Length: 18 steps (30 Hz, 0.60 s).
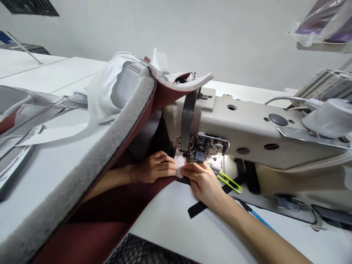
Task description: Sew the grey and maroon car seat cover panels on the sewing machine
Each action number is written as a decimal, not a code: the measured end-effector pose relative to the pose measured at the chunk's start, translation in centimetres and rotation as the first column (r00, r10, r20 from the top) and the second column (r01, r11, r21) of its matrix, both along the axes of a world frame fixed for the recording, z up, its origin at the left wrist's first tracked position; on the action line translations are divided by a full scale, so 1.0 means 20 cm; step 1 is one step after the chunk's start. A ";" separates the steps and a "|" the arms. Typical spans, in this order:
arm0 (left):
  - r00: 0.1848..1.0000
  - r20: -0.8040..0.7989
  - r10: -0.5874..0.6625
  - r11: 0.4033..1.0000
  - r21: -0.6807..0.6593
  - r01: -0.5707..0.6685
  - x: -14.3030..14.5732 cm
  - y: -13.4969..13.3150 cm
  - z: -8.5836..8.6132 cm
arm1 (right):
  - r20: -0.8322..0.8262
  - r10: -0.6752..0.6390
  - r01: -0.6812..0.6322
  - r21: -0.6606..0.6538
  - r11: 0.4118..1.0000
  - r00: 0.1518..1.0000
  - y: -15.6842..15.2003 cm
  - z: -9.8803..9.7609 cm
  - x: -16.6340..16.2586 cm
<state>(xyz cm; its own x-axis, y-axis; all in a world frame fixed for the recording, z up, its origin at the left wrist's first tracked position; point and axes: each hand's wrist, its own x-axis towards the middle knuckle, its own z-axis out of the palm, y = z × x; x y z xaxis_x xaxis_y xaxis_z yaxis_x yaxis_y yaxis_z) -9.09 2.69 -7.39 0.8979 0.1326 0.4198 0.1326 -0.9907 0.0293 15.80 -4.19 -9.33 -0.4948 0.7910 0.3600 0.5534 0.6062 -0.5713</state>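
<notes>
While the left hand (pixel 154 168) and right hand (pixel 200 179) press the maroon panel (pixel 96 234) flat, fingers together, the right sits nearer the presser foot (pixel 199 156). Panel trails lower left.

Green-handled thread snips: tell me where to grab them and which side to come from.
Grip the green-handled thread snips by the wide loop end, coming from the right. That end looks like the freest part, pointing away from the machine's needle area, while the narrow end runs up-left toward the right hand.
</notes>
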 end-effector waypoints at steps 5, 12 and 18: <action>1.000 -0.025 -0.003 1.000 -0.029 0.002 -0.01 0.01 -0.02 | 0.037 0.037 -0.037 -0.001 0.999 0.999 0.00 0.00 0.01; 1.000 0.003 0.019 0.995 -0.097 -0.019 -0.01 0.02 -0.05 | 0.082 -0.004 0.002 0.022 1.000 0.997 0.00 0.01 0.00; 1.000 -0.020 0.009 0.991 -0.130 -0.011 0.00 0.10 -0.05 | 0.136 -0.057 0.054 0.025 0.998 0.989 0.02 0.00 -0.02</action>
<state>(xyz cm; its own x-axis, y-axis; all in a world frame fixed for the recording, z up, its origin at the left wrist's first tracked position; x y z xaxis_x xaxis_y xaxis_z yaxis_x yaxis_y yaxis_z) -9.13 4.71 -8.41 0.9041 0.1939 0.3808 0.1442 -0.9773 0.1553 15.50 -3.85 -9.39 -0.4960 0.8116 0.3088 0.6584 0.5833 -0.4757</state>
